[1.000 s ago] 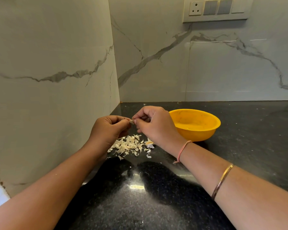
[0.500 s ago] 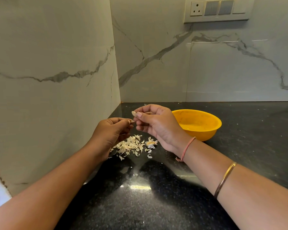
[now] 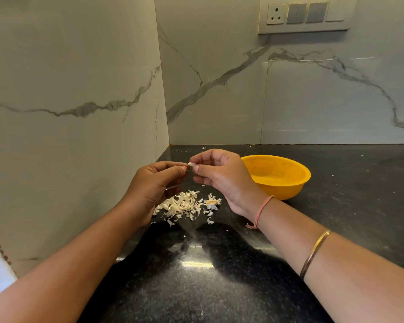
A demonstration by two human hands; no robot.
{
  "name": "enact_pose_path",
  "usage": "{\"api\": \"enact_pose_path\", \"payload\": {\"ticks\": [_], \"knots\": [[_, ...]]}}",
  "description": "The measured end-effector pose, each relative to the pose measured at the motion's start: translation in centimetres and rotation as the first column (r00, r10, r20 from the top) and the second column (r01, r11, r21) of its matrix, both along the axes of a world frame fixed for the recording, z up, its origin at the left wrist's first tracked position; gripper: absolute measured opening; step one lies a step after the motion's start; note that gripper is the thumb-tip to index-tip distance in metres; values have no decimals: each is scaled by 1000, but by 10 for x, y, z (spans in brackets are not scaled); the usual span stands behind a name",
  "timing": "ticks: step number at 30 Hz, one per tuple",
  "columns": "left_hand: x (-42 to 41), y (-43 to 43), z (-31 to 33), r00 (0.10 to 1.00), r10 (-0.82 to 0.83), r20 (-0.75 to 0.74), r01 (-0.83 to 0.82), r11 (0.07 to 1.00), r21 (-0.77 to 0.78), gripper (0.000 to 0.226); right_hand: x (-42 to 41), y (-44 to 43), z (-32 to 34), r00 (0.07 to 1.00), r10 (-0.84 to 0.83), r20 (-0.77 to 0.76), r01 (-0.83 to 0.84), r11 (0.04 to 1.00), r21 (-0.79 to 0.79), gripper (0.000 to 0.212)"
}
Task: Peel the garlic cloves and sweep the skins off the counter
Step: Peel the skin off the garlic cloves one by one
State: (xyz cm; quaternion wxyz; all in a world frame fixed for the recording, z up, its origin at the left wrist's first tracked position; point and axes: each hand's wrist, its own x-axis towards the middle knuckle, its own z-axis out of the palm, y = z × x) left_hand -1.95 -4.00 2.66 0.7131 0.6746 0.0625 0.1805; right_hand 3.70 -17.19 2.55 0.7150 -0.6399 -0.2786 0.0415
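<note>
Head view: garlic clove (image 3: 191, 164) held above the worktop (image 3: 350, 206), right hand (image 3: 219, 177) grip pinching it, left hand (image 3: 153, 186) grip nipping its tip. Best: peel short strips, dropping them on the skins (image 3: 182, 206) below.

Veined marble walls (image 3: 80, 66), black speckled counter (image 3: 219, 287), switchboard (image 3: 305, 15)

Two hands: left hand (image 3: 149, 186), right hand (image 3: 222, 178). One garlic clove (image 3: 191, 164). One yellow bowl (image 3: 289, 190). One heap of skins (image 3: 182, 205), flakes uncountable. Two wrist bands: thread (image 3: 262, 207), bangle (image 3: 315, 250).
</note>
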Motion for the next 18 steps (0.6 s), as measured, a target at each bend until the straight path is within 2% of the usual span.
{"api": "enact_pose_path", "payload": {"ticks": [9,14,18], "knots": [[1,0,0,1000,-13,-3,13,998,-67,10,3,2,-3,935,-117,335,183,968,-173,24],[1,0,0,999,-30,-17,28,995,-96,11,2,3,-3,889,-124,440,238,948,-214,10],[0,-1,0,999,-33,-13,31,991,-133,10,-2,5,-2,838,-136,529,288,933,-216,9]]}}
